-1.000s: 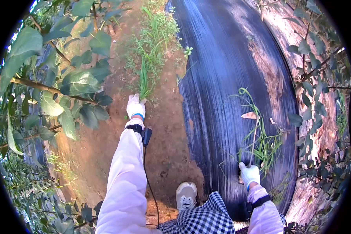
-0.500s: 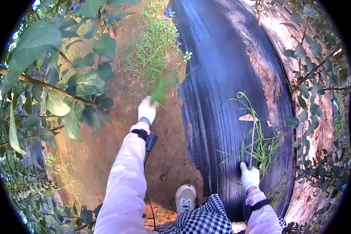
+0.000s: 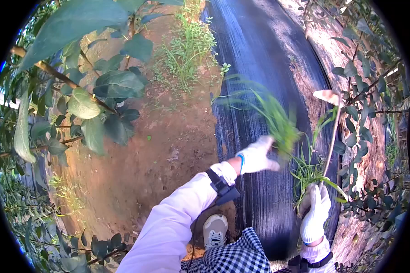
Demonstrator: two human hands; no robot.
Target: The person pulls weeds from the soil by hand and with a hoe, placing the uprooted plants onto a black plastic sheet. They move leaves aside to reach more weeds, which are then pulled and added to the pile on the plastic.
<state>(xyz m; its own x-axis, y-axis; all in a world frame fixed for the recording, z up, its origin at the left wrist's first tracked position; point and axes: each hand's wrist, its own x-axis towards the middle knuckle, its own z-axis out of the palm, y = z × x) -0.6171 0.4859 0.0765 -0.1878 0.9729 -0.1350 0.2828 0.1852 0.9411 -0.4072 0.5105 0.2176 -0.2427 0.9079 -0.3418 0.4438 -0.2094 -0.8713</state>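
Note:
My left hand (image 3: 257, 157), in a white glove, reaches over the black plastic sheet (image 3: 255, 195) with thumb and fingers apart. A blurred clump of green grass (image 3: 280, 129) is just past its fingertips. To the right, my right hand (image 3: 315, 214), also gloved in white, is closed around the lower part of a small hand hoe (image 3: 333, 141). The hoe's thin handle points away from me, with its pale blade at the far end. More grass (image 3: 305, 175) bunches beside the right hand's fingers, partly covering the sheet.
Leafy branches (image 3: 118, 84) hang close on the left, and others (image 3: 364, 136) on the right. Bare soil (image 3: 168, 136) runs along the sheet's left side, with low weeds (image 3: 187, 59) farther ahead. My shoe (image 3: 215, 230) stands on the soil near a checkered cloth (image 3: 234, 255).
My left hand has swung right from the soil to over the sheet, and its fingers have spread beside the grass. My right hand has shifted right with the hoe, whose blade is now higher.

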